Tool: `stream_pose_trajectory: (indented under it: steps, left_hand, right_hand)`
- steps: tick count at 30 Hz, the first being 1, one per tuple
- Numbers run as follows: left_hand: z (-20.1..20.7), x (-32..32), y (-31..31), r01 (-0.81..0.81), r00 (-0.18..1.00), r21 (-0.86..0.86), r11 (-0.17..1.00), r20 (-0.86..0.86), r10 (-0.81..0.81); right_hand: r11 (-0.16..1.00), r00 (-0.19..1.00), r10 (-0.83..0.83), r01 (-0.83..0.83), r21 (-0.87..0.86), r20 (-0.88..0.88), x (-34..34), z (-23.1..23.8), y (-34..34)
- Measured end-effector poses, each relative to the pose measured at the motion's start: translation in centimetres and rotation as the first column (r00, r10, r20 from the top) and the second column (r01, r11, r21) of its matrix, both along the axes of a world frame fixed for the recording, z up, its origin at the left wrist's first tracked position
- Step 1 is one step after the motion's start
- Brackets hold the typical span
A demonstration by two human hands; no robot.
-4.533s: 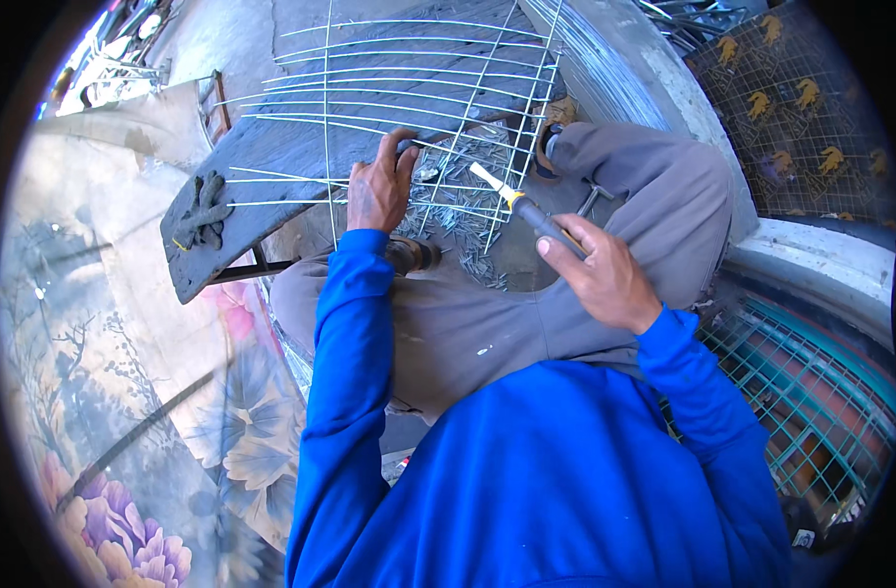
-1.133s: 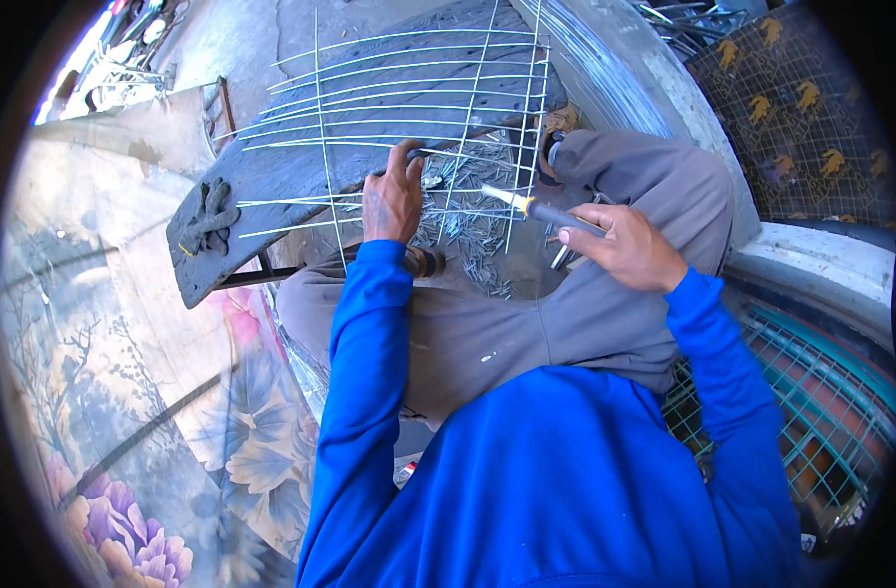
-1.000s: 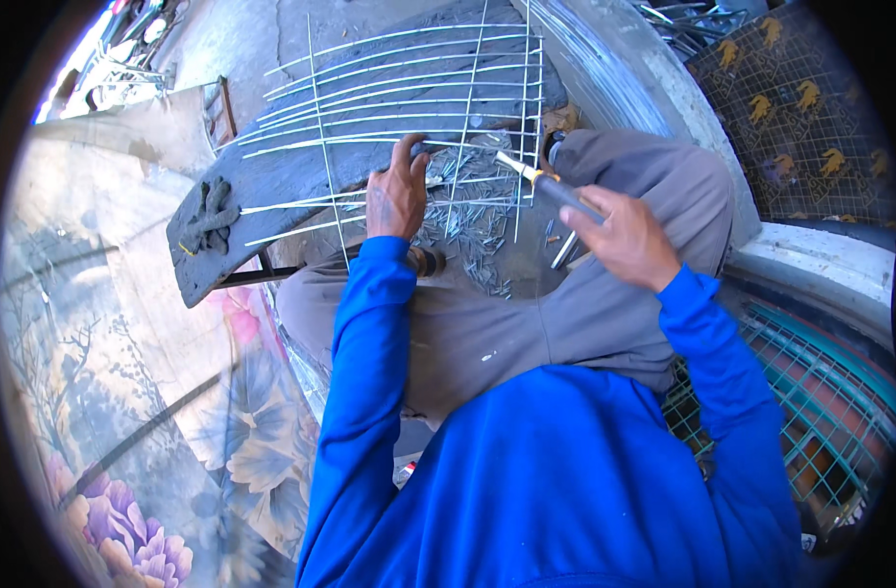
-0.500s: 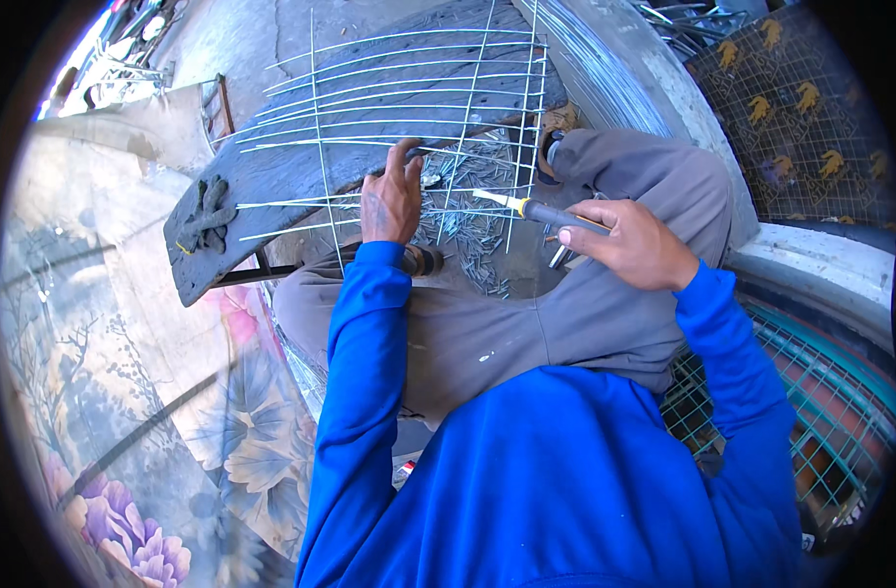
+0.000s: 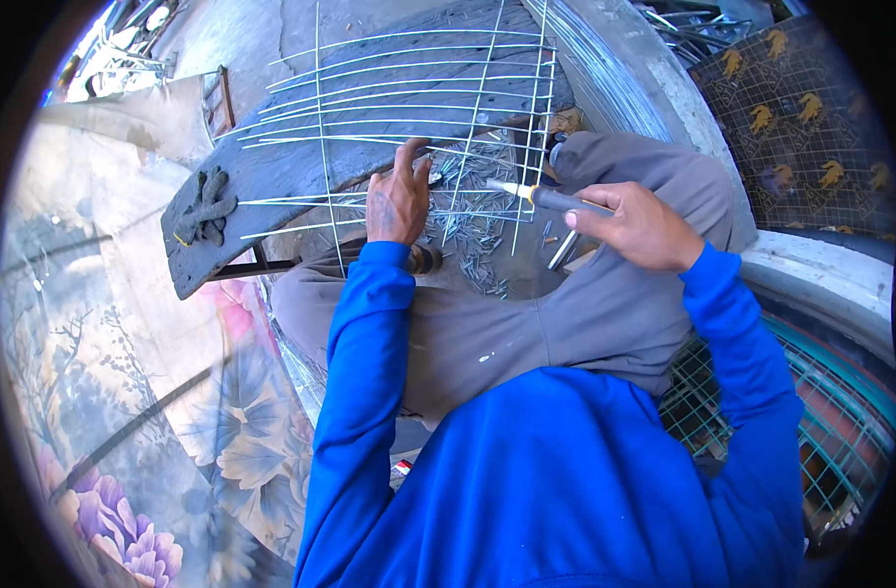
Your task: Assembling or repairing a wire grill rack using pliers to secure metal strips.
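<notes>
Left hand (image 5: 398, 204) half-curled, hold unclear, we should steady the grid (image 5: 320, 106) and guide the tool (image 5: 554, 198), right hand (image 5: 644, 225) closed around it.

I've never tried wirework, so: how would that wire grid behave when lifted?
The wire grid would probably feel light, being thin wires with wide gaps. It may flex, since its left ends jut out free, and those might snag the nearby glove.

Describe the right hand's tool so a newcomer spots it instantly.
Find the dark plank under the pale wire grid. Near the grid's lower right corner, the right hand holds the tool, its tip pointing left. Unlike the thin-wired grid, it has a thick dark handle with a yellow collar.
</notes>
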State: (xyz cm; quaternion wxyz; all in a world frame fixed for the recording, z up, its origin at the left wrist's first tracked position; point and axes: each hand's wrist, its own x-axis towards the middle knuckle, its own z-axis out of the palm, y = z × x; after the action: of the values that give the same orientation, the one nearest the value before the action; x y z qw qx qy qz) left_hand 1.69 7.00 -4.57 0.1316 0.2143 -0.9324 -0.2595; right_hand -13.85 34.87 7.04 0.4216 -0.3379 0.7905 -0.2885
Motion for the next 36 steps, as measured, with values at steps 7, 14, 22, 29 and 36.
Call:
stream_pose_trajectory:
  steps: [7, 14, 22, 29, 36]
  left_hand:
    - [-0.2, 0.0, 0.1, 0.012, 0.999, -0.005, 1.0, 0.046, -0.012]
    - [-0.2, -0.1, 0.2, -0.009, 0.996, -0.004, 1.0, 0.088, 0.009]
    - [0.1, -0.2, 0.3, -0.001, 0.997, 0.009, 1.0, 0.073, 0.0]
    - [0.0, -0.1, 0.5, 0.025, 0.997, -0.031, 0.999, 0.069, -0.023]
    - [0.6, 0.4, 0.7, -0.001, 0.995, -0.013, 1.0, 0.097, 0.002]
  right_hand:
    - [0.998, 0.996, 0.03, -0.024, 0.065, -0.082, 0.0, 0.6, -0.1]
    - [0.994, 0.987, -0.091, 0.082, -0.076, -0.133, 1.7, 0.1, 0.4]
    - [0.996, 0.984, -0.082, 0.077, -0.036, -0.16, -0.5, -1.2, 0.7]
    - [0.999, 0.998, 0.051, -0.05, 0.017, -0.021, -0.5, -0.3, 0.5]
    - [0.999, 0.998, 0.022, -0.024, -0.03, -0.053, 0.1, -0.4, 0.8]
